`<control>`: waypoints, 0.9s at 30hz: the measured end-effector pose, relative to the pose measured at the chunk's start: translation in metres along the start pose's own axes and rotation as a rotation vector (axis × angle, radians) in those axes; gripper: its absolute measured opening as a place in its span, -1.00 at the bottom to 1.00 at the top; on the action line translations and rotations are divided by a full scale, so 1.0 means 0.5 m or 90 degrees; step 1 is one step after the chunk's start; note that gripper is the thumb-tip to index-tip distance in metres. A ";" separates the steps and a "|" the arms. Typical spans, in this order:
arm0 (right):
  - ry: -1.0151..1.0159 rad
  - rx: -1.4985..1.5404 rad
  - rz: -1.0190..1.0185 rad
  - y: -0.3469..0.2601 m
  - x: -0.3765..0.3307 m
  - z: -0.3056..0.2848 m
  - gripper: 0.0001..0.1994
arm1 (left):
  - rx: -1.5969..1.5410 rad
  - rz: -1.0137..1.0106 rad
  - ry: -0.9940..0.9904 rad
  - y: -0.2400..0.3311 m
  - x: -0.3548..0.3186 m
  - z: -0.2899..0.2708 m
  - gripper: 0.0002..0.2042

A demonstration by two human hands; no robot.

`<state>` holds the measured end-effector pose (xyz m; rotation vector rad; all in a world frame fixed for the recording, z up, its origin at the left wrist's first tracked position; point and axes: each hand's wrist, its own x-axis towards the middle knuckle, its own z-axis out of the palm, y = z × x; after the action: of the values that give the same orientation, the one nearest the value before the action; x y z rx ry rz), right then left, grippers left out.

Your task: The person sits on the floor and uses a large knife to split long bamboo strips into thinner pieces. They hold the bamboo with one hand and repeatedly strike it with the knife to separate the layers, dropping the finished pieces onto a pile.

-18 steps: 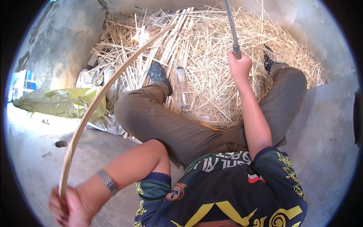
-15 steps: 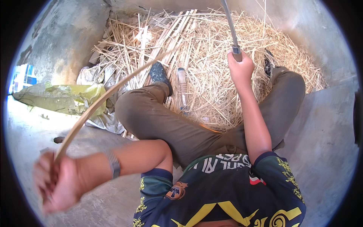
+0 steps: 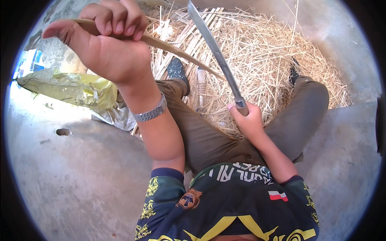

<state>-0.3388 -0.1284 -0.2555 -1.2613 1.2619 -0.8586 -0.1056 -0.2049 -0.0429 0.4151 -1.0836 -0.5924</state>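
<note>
A grey floor (image 3: 84,180) spreads wide around me, and there, between my legs, sits the big heap of straw-coloured shavings (image 3: 261,60), running back toward the wall (image 3: 345,44). My dark shirt (image 3: 229,205) fills the bottom of the view, brown trousers (image 3: 205,120) bent out to both sides. Over on my left lies a yellow-green sack (image 3: 68,88), crumpled, with a smaller white sack (image 3: 120,118) just beside it.

Now the long pale strip (image 3: 177,51)! It slants down over the heap from my left hand (image 3: 112,54), raised high: fingers curled round it, gripping, thumb stuck straight out to the left. Its thin end reaches the edge of the knife (image 3: 218,56); whether they touch, I cannot tell. That knife tilts up and away to the left, its handle gripped in my right hand (image 3: 250,120), fingers closed, in front of my lap.

A speckled dark shoe (image 3: 177,70) pokes out on the left, a cylinder (image 3: 201,86) with a coiled wrap lying next to it. A metal band (image 3: 150,112) circles my left wrist, and there's a small hole (image 3: 63,131) in the floor!
</note>
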 end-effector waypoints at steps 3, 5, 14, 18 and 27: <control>-0.034 -0.023 -0.016 -0.021 -0.019 0.036 -0.78 | -0.012 0.016 -0.031 0.008 -0.012 -0.003 -0.26; -0.046 -0.106 -0.006 0.025 0.003 0.034 -0.77 | 0.043 0.049 0.038 -0.006 -0.020 0.019 -0.27; 0.001 -0.024 -0.062 -0.010 -0.026 0.034 -0.74 | 0.141 0.067 0.125 -0.006 -0.029 0.045 -0.31; -0.087 -0.059 0.102 -0.004 -0.004 0.017 -0.73 | 0.144 0.081 0.164 -0.017 -0.034 0.055 -0.33; -0.042 0.067 -0.004 0.004 -0.043 0.036 -0.79 | 0.132 0.073 0.193 -0.006 -0.032 0.053 -0.33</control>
<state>-0.3253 -0.1037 -0.2554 -1.2002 1.1464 -0.8697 -0.1359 -0.1979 -0.0448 0.5987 -0.8728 -0.3044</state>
